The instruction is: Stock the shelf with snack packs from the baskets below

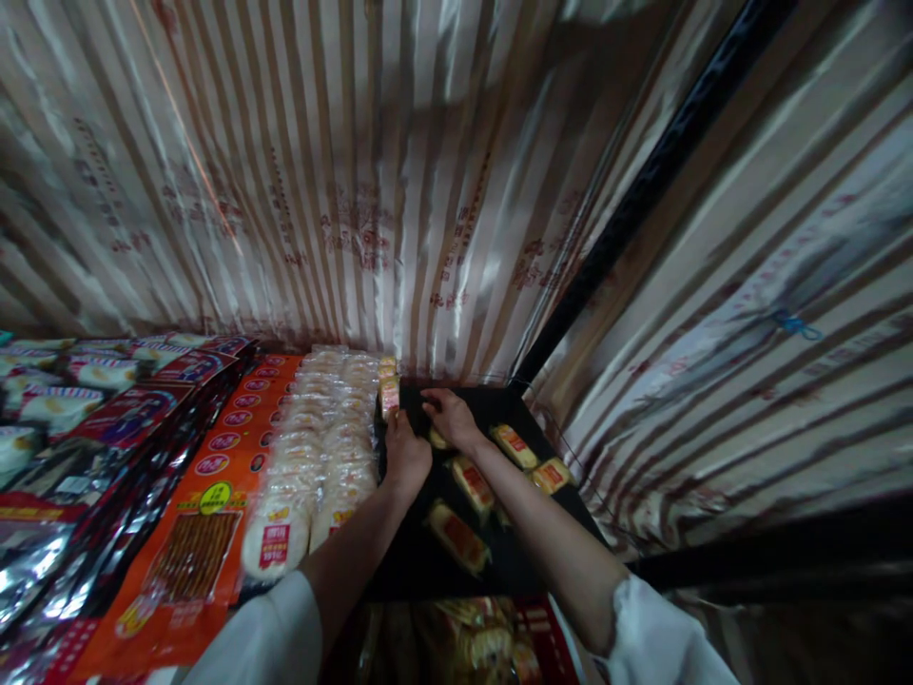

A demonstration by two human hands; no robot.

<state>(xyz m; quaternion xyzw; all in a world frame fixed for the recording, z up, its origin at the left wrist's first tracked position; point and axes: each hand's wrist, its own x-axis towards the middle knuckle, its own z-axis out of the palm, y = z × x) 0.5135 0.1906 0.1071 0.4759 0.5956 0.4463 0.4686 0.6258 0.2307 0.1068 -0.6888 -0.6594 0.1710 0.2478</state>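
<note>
My left hand (408, 455) is closed at the near end of a small wrapped cake (389, 396), which has a red and yellow label. That cake sits in a short line beside the rows of round white packaged buns (318, 457). To the right, my right hand (451, 419) hovers over the black shelf (406, 561), its fingers bent and apart with nothing visible in them. A pale wrapped piece (437, 440) is partly hidden under it. More wrapped cakes (458, 538) lie loose on the shelf around my right forearm.
Orange snack packs (203, 514) stand in a row left of the buns, then dark shiny packs (106, 447) and white packets (61, 404). An open box (477, 642) of wrapped items is at the front. Striped plastic sheeting (342, 190) and a black post (642, 200) bound the shelf.
</note>
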